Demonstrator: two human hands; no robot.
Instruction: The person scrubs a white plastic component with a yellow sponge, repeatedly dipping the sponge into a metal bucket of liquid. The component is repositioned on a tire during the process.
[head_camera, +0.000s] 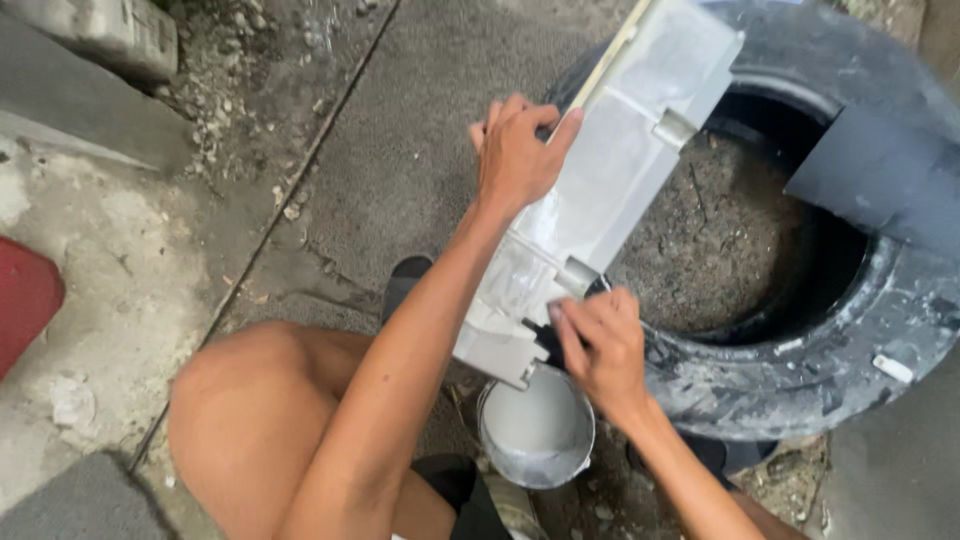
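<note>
Outdoors on rough grey concrete ground (400, 150) with gravel and a crack running through it, and the person is crouched low, bare knee in view. Left hand (520, 150) is wrapped over the upper edge of a long silver-grey moulded plastic panel (610, 170), fingers curled round it, steadying it. Right hand (600, 340) is down at the lower end, fingers pinched shut on something small and black there, can't tell exactly what. That panel leans across the rim of a big worn black rubber tyre (860, 330) lying flat, with dirt in its hole. I'd guess the panel is light but stiff, probably a bit slick with the wet-looking silver coat, so the edges and the little lugs look like the sane places to grab. Right under it sits a small round metal tin of silver-grey paint (535, 430). Count: one panel, one tyre, one tin, plus one red thing (25, 300) at the far left edge.
</note>
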